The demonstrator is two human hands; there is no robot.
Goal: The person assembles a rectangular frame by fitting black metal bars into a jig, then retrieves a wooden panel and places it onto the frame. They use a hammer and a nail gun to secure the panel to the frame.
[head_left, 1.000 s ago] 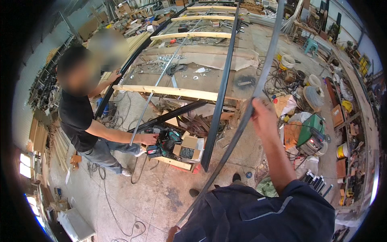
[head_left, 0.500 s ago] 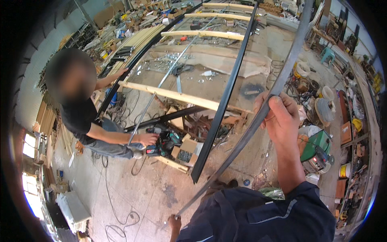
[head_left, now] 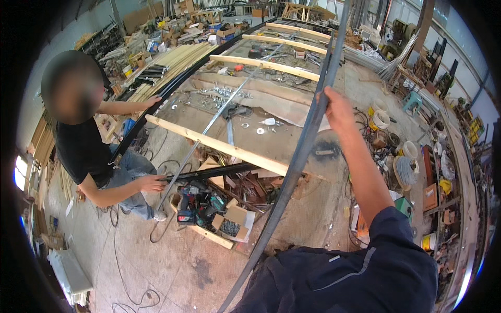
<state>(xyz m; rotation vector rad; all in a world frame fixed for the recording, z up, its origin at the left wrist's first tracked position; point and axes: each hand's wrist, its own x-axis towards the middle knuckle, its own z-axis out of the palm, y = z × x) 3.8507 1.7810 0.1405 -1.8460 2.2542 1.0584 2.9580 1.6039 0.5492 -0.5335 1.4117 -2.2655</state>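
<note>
My right hand is closed round a long dark grey metal bar, which slopes from the top right of the view down to the lower edge. The bar lies along the right black rail of a long frame and hides much of it; I cannot tell whether they touch. Pale wooden crosspieces span the frame, with a thin silver rod running lengthwise across them. My left hand is out of sight. A co-worker at the left has one hand on the left black rail, the other by a dark crossbar.
Below the frame's near end, power tools lie beside an open cardboard box of small metal parts. A cable trails over the floor. Buckets and a wire coil stand at the right. Screws and washers lie under the crosspieces.
The bar has swung left, over the right rail, with my right hand still gripping it. My left hand has dropped out of view. The co-worker's nearer hand has moved from the tools to the dark crossbar.
</note>
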